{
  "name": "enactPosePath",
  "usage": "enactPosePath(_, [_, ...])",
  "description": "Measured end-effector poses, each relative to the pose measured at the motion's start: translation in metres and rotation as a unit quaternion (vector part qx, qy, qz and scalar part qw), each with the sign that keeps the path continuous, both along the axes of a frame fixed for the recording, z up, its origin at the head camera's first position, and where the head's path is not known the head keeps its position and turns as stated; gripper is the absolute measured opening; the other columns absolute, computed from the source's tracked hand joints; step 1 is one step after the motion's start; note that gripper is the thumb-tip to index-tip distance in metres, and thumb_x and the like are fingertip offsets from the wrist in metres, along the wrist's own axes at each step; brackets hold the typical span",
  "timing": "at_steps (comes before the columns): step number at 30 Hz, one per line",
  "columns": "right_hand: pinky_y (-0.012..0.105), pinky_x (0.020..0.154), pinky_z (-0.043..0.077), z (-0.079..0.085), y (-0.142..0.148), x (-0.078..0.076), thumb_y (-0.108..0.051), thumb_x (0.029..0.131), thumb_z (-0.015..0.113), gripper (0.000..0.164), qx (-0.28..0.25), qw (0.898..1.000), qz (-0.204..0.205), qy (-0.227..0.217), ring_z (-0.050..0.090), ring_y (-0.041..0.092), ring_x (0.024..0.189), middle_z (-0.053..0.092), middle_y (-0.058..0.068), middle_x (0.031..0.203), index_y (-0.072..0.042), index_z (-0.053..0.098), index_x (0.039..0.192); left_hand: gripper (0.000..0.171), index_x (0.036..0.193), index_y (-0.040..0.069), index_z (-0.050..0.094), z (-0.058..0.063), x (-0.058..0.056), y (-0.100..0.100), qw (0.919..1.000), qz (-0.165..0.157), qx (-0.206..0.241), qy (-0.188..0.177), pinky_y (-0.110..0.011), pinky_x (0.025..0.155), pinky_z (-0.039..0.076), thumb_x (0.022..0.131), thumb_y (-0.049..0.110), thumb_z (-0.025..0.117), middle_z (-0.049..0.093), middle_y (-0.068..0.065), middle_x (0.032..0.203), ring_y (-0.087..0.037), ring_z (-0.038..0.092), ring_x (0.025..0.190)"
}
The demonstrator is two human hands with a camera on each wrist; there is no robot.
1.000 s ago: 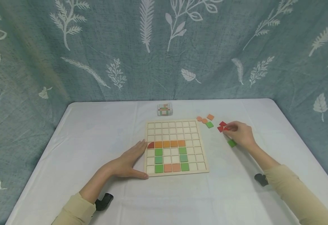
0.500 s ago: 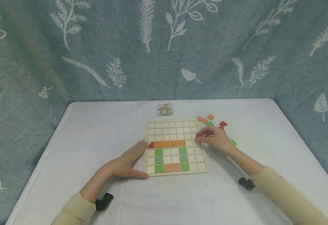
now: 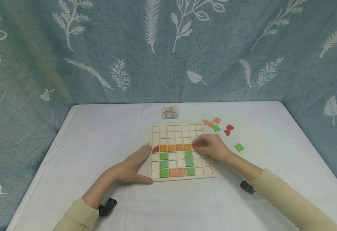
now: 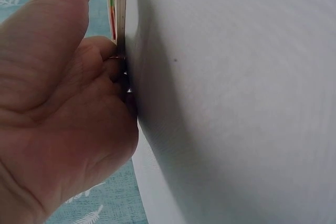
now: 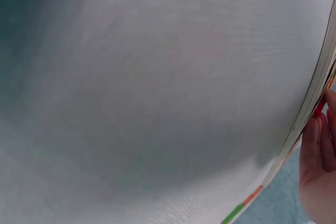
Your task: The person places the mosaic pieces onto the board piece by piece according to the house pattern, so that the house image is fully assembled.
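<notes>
A wooden grid board [image 3: 172, 156] lies on the white table. My left hand [image 3: 132, 165] rests along its left edge, fingers straight and thumb at the front corner. With thumb and fingers my right hand [image 3: 213, 147] pinches a red tile [image 3: 195, 145] over the cell right of the orange row. The right wrist view also shows the red tile [image 5: 319, 107] at the fingertips, close over the board. That row holds a red rounded tile [image 3: 155, 149] at its left end, then several orange tiles [image 3: 171, 148]. Green tiles [image 3: 164, 156] form two columns below, with peach tiles [image 3: 177, 172] between their lower ends.
Loose pieces lie right of the board: two red tiles [image 3: 228, 130], a green tile [image 3: 239, 147], another green tile [image 3: 216, 128], an orange square [image 3: 217, 120] and two peach rounds [image 3: 208, 123]. A small pattern card [image 3: 169, 112] lies behind the board. A patterned curtain [image 3: 168, 70] hangs behind.
My right hand has picked a red tile from the loose pile and carried it left to the board. The left hand has stayed at the board's edge.
</notes>
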State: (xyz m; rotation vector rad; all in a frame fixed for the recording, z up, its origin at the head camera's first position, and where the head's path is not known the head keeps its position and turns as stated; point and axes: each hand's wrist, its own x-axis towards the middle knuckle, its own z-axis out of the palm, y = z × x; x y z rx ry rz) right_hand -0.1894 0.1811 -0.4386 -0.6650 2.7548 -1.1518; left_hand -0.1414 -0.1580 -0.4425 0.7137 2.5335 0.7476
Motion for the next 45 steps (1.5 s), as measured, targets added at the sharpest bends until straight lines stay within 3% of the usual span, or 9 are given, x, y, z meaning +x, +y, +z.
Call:
enactPosePath(17, [0.033, 0.085, 0.055, 0.004, -0.003, 0.004, -0.014, 0.085, 0.077, 0.017, 0.017, 1.000, -0.009, 0.000, 0.064, 0.011, 0.088, 0.071, -0.008, 0.093, -0.015, 0.076, 0.102, 0.120, 0.156, 0.003, 0.014, 0.002, -0.001, 0.000, 1.0000, 0.000, 0.001, -0.004, -0.053, 0.117, 0.015, 0.071, 0.055, 0.081, 0.007, -0.014, 0.163, -0.032, 0.006, 0.149])
enactPosePath(26, [0.038, 0.085, 0.055, 0.011, 0.018, 0.000, -0.023, 0.091, 0.071, 0.020, -0.006, 0.995, -0.091, -0.049, 0.066, 0.020, 0.097, 0.070, 0.000, 0.102, -0.013, 0.074, 0.108, 0.120, 0.156, 0.003, 0.013, 0.004, -0.002, -0.001, 1.0000, -0.002, 0.000, -0.005, -0.052, 0.118, 0.014, 0.071, 0.055, 0.081, 0.006, -0.015, 0.163, -0.032, 0.005, 0.149])
enactPosePath(38, [0.038, 0.079, 0.052, 0.013, 0.059, -0.015, -0.019, 0.094, 0.065, 0.025, 0.028, 0.983, -0.180, -0.022, 0.062, 0.030, 0.102, 0.069, 0.014, 0.110, -0.005, 0.069, 0.114, 0.120, 0.156, 0.002, 0.013, 0.005, -0.002, -0.001, 1.0000, -0.003, 0.002, -0.004, -0.053, 0.118, 0.014, 0.071, 0.055, 0.081, 0.006, -0.015, 0.162, -0.032, 0.004, 0.149])
enactPosePath(45, [0.046, 0.084, 0.051, 0.008, 0.066, -0.027, -0.017, 0.093, 0.066, 0.026, 0.032, 0.979, -0.201, -0.027, 0.062, 0.032, 0.101, 0.069, 0.017, 0.107, -0.003, 0.067, 0.114, 0.120, 0.156, 0.003, 0.012, 0.006, -0.001, 0.000, 1.0000, -0.003, -0.002, -0.004, -0.052, 0.118, 0.014, 0.072, 0.055, 0.081, 0.006, -0.015, 0.163, -0.032, 0.004, 0.149])
